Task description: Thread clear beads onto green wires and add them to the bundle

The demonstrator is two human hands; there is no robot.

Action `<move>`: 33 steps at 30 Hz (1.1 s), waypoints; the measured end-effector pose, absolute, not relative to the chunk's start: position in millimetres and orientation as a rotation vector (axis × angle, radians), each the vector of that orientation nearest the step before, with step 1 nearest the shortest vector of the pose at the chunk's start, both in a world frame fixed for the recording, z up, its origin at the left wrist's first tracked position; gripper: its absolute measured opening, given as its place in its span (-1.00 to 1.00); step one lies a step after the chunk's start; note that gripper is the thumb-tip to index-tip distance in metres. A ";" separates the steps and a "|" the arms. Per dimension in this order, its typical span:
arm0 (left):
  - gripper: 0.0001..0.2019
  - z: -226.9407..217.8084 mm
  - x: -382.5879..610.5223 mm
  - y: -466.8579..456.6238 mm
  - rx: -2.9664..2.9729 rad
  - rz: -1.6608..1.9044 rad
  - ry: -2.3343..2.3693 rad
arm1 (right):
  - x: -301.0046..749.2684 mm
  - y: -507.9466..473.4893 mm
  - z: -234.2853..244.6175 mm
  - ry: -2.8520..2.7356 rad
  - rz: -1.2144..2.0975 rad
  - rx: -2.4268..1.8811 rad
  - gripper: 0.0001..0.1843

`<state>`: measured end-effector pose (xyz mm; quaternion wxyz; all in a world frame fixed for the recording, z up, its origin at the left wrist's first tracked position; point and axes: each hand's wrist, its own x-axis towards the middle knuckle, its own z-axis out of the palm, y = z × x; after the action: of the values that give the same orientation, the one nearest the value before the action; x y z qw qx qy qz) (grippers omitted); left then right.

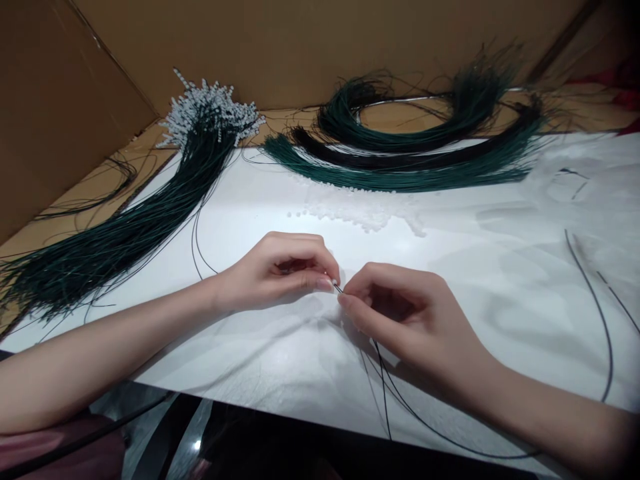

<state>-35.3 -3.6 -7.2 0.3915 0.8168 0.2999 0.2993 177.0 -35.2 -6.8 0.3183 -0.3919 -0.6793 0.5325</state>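
Observation:
My left hand (285, 270) and my right hand (400, 313) meet fingertip to fingertip over a white sheet (475, 267). The left hand pinches a tiny pale bead (331, 283) between thumb and forefinger. In the right hand's pinched fingers is the tip of a thin dark green wire (385, 393), which trails from under that hand toward me and off the sheet's near edge. The wire's end touches the bead. Both hands rest on the sheet.
A bundle of green wires tipped with white beads (200, 127) lies at the left. Coiled bare green wires (415, 147) lie at the back. Loose clear beads (365, 207) are scattered mid-sheet. Cardboard walls (60, 107) stand behind and left. A stray wire (600, 313) curves at right.

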 end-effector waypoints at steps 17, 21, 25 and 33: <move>-0.95 -5.4 -36.4 -7.6 2.218 0.690 0.791 | 177.5 -34.1 -7.7 -1.793 1.370 -1.028 -0.78; -0.94 -4.0 -36.7 -5.8 2.245 0.675 0.737 | 177.2 -34.5 -7.5 -1.794 1.370 -1.027 -0.79; -0.93 -4.7 -37.4 -3.1 2.315 0.705 0.696 | 176.5 -34.4 -7.8 -1.787 1.383 -1.028 -0.79; -0.92 -5.2 -37.6 -4.1 2.364 0.780 0.669 | 177.5 -34.2 -8.6 -1.785 1.394 -1.023 -0.80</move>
<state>-37.6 -4.1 -5.2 0.2783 0.8810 0.2492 0.2905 177.5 -34.2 -8.6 0.3224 -0.3898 -0.6800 0.5308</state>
